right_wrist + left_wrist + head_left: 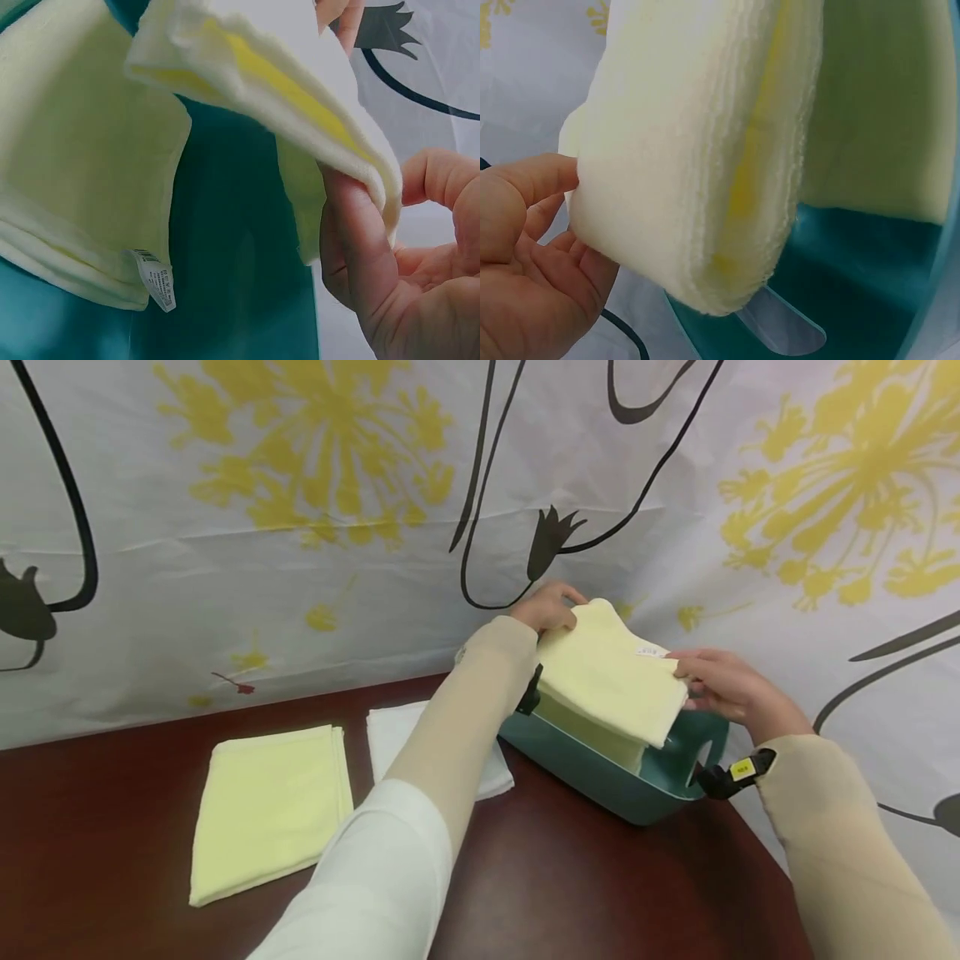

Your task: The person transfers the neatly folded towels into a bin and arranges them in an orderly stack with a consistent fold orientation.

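Both hands hold a folded pale yellow towel (607,672) over a teal plastic basket (581,770). My left hand (549,607) pinches its far left edge; in the left wrist view, thumb and fingers of the left hand (540,240) grip the side of the fold. The right hand (720,685) pinches the right edge, and in the right wrist view its fingers (360,240) reach under the layers. Inside the basket stands another folded yellow towel (82,157) with a white label (155,280). Part of the basket is hidden behind the held towel.
On the dark red-brown table (97,835), a folded yellow towel (270,810) lies at the left. A folded white towel (393,735) lies beside it, partly covered by the left arm. A flower-patterned cloth (375,568) hangs behind the table.
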Available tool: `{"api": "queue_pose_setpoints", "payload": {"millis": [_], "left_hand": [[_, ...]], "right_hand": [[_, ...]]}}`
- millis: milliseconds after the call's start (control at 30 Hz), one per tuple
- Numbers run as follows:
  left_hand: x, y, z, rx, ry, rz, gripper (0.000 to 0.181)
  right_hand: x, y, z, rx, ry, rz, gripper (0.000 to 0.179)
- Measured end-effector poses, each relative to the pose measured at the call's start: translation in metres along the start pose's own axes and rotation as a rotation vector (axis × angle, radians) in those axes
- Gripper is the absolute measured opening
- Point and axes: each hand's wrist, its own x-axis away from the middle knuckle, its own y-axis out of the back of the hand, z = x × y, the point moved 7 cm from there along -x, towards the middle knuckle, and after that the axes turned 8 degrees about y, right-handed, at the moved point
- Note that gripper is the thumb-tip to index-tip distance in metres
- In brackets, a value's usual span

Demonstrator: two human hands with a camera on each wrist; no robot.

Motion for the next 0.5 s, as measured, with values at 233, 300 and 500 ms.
{"api": "queue_pose_setpoints", "payload": {"millis": [233,300,500], "left_hand": [[0.001,-0.002,0.001,-0.032,0.028,-0.005,0.041],[0.000,-0.002,0.002,-0.060,0.045,-0.002,0.041],[-0.015,-0.003,0.013,-0.170,0.098,-0.002,0.041]], "right_hand": [[-0.005,0.001,-0.004,-0.100,-0.060,0.010,0.049],[-0.006,0.000,-0.004,-0.073,-0.094,-0.033,0.052],[-0.012,-0.011,-0.008,-0.009,-0.109,-0.024,0.052]]}}
